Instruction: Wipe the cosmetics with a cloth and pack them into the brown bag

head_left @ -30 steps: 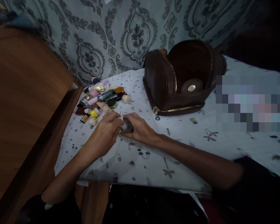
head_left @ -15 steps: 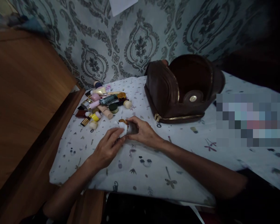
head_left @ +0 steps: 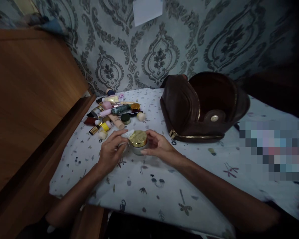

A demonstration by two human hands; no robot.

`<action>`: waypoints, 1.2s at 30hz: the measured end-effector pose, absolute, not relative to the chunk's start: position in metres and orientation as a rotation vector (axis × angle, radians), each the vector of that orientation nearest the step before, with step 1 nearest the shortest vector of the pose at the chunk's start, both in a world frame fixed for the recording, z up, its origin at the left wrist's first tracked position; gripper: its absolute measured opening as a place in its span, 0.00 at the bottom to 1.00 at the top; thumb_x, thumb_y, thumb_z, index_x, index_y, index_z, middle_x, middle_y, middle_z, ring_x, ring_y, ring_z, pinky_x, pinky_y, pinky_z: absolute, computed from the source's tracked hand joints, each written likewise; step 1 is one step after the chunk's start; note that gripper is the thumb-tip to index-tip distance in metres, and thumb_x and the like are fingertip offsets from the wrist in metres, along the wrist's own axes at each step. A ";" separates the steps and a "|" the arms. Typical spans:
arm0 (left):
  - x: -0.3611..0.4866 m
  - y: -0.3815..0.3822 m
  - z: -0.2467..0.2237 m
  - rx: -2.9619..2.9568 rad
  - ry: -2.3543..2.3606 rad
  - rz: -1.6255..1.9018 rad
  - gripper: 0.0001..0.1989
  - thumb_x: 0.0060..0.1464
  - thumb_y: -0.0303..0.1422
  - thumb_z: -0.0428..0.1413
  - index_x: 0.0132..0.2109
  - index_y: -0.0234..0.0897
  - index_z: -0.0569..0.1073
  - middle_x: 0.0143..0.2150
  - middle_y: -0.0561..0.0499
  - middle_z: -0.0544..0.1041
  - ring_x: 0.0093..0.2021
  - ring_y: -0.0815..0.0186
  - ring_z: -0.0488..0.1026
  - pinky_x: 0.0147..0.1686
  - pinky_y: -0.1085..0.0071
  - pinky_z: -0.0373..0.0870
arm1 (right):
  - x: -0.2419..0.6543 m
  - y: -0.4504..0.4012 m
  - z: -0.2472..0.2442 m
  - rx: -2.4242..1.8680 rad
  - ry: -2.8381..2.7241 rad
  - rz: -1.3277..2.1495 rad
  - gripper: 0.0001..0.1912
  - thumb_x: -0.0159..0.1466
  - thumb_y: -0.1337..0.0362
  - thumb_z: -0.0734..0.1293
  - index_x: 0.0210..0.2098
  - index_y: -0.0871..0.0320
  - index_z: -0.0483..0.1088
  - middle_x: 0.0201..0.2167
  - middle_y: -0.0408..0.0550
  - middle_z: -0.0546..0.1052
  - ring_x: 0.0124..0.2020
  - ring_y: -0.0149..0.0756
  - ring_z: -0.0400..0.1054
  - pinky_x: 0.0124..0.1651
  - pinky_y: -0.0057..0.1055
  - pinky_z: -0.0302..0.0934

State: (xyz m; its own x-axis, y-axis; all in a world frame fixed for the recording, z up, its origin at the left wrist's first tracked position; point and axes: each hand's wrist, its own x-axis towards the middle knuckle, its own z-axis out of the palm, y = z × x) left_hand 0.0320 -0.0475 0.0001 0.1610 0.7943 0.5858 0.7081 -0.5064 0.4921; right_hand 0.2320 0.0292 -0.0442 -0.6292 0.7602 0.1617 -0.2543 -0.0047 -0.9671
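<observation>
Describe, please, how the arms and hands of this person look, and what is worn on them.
The left hand and right hand are ungloved, with slim fingers; no ring or watch is visible. Both forearms are bare. Near the elbows begin the dark left sleeve and right sleeve; the left shows a pale spot. Finer details are too dim.

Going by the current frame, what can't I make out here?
All in the head view:
- Contents of the brown bag: lost in the dark interior.
- White wipe: partly covered by the left hand.
- Right side of the gold-lidded jar: covered by the right hand.
- Lettering on the green tube: too small and blurred.
- Top of the white paper: cut off by the upper edge.
</observation>
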 end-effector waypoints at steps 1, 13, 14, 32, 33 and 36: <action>0.032 -0.046 0.001 2.221 1.515 1.290 0.05 0.60 0.26 0.53 0.38 0.37 0.73 0.51 0.43 0.77 0.55 0.60 0.73 0.52 0.62 0.70 | 0.232 0.027 -0.042 -0.516 -1.532 1.755 0.30 0.45 0.58 0.80 0.43 0.55 0.67 0.45 0.47 0.77 0.47 0.38 0.72 0.53 0.37 0.64; 0.031 -0.034 0.019 1.925 1.331 1.093 0.07 0.60 0.35 0.53 0.44 0.38 0.68 0.45 0.46 0.75 0.49 0.60 0.73 0.49 0.65 0.70 | 0.229 0.019 -0.041 -0.485 -1.668 1.753 0.29 0.45 0.63 0.80 0.43 0.55 0.69 0.43 0.46 0.76 0.46 0.38 0.71 0.52 0.37 0.65; 0.032 -0.036 0.023 1.955 1.305 1.046 0.07 0.60 0.34 0.53 0.45 0.38 0.69 0.47 0.45 0.76 0.52 0.59 0.73 0.50 0.64 0.70 | 0.228 0.019 -0.042 -0.491 -1.663 1.734 0.29 0.44 0.62 0.80 0.43 0.55 0.69 0.43 0.46 0.76 0.46 0.39 0.71 0.52 0.38 0.65; 0.031 -0.038 0.030 2.239 1.447 0.842 0.12 0.63 0.34 0.51 0.50 0.37 0.75 0.47 0.45 0.80 0.47 0.60 0.77 0.47 0.65 0.72 | 0.229 0.021 -0.048 -0.565 -1.681 1.649 0.29 0.45 0.60 0.80 0.44 0.55 0.69 0.42 0.46 0.76 0.44 0.38 0.71 0.50 0.39 0.65; 0.030 -0.039 0.031 2.236 1.482 0.832 0.12 0.63 0.34 0.51 0.50 0.37 0.75 0.46 0.46 0.80 0.46 0.60 0.77 0.47 0.65 0.72 | 0.229 0.022 -0.049 -0.563 -1.686 1.640 0.29 0.45 0.60 0.80 0.44 0.55 0.70 0.43 0.46 0.76 0.45 0.39 0.71 0.51 0.40 0.65; 0.031 -0.043 0.032 2.203 1.574 0.786 0.11 0.63 0.34 0.51 0.48 0.37 0.74 0.44 0.47 0.81 0.45 0.60 0.77 0.45 0.65 0.71 | 0.228 0.022 -0.051 -0.538 -1.683 1.622 0.31 0.46 0.59 0.80 0.47 0.54 0.70 0.47 0.48 0.76 0.49 0.41 0.71 0.55 0.43 0.64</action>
State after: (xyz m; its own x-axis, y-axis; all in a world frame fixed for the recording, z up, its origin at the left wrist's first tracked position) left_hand 0.0307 -0.0433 0.0321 0.2413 0.9383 0.2476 0.7614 -0.3413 0.5511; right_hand 0.2279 0.0223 -0.0512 -0.6492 0.7307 0.2112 -0.1842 0.1184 -0.9757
